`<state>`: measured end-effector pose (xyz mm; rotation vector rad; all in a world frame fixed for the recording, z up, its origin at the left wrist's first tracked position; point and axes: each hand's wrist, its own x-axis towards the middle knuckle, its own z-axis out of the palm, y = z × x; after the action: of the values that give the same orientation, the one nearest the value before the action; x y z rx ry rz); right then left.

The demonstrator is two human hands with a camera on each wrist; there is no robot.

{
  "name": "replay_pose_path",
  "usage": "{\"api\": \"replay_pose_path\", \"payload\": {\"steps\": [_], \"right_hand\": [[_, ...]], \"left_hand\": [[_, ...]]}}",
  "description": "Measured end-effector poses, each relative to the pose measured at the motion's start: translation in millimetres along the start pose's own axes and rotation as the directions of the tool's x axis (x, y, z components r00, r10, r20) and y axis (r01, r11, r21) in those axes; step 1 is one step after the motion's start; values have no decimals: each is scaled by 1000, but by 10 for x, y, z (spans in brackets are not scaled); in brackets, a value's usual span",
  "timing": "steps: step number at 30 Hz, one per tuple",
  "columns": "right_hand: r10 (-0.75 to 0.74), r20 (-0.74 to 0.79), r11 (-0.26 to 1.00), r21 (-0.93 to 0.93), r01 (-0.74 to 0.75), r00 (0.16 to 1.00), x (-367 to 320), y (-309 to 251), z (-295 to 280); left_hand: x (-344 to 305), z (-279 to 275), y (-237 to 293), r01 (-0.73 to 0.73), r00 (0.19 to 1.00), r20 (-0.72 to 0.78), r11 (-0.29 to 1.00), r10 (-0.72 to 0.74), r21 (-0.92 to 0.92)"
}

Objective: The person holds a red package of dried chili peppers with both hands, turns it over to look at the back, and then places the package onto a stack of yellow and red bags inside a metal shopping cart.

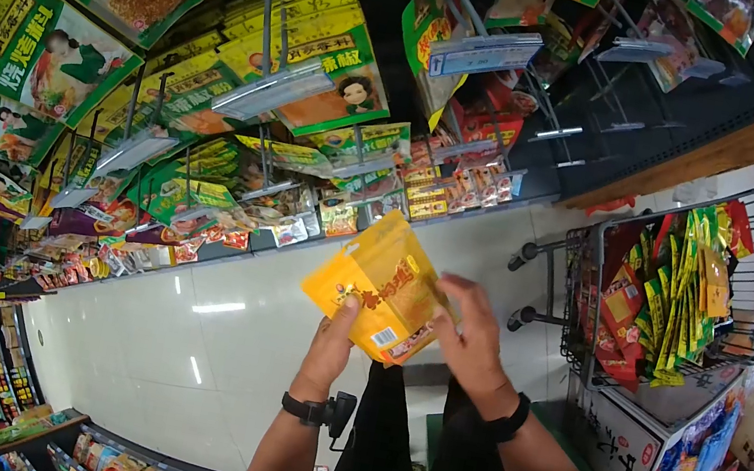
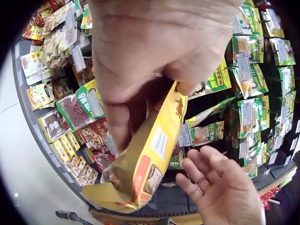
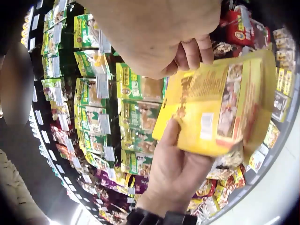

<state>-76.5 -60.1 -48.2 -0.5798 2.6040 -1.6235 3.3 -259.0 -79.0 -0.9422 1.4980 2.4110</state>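
The yellow packet (image 1: 380, 287) is up in front of the hanging packets (image 1: 51, 52), gripped by the left hand (image 1: 329, 348) with the thumb on its face, while the right hand (image 1: 477, 339) holds nothing, its fingers loose just beside it. It looks light, pliable and slightly slick — likelier to crease than break — so a flat pinch along an edge, thumb opposite fingers, should suit it.
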Motion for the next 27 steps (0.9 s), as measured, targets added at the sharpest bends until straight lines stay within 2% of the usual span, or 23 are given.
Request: {"api": "replay_pose_path", "payload": {"steps": [3, 4, 6, 9, 14, 18, 27], "right_hand": [[177, 74, 974, 130, -186, 981, 16, 304, 58], [287, 194, 909, 253, -331, 938, 46, 302, 29], [422, 460, 673, 419, -609, 782, 87, 282, -30], [411, 518, 659, 400, -637, 751, 47, 366, -18], [483, 406, 622, 464, -630, 776, 32, 372, 4], [502, 354, 614, 497, -613, 789, 16, 441, 14], [549, 328, 550, 551, -628, 768, 67, 492, 16]], "left_hand": [[9, -51, 96, 13, 999, 43, 1000, -12, -25], [12, -56, 117, 10, 998, 60, 999, -7, -48], [29, -54, 125, 14, 997, 76, 996, -7, -93], [58, -62, 115, 33, 996, 82, 989, -21, -142], [79, 32, 198, 47, 993, 114, 983, -27, -176], [114, 30, 189, 75, 991, 123, 988, -58, -137], [220, 115, 177, 63, 992, 120, 988, -47, -138]]}}
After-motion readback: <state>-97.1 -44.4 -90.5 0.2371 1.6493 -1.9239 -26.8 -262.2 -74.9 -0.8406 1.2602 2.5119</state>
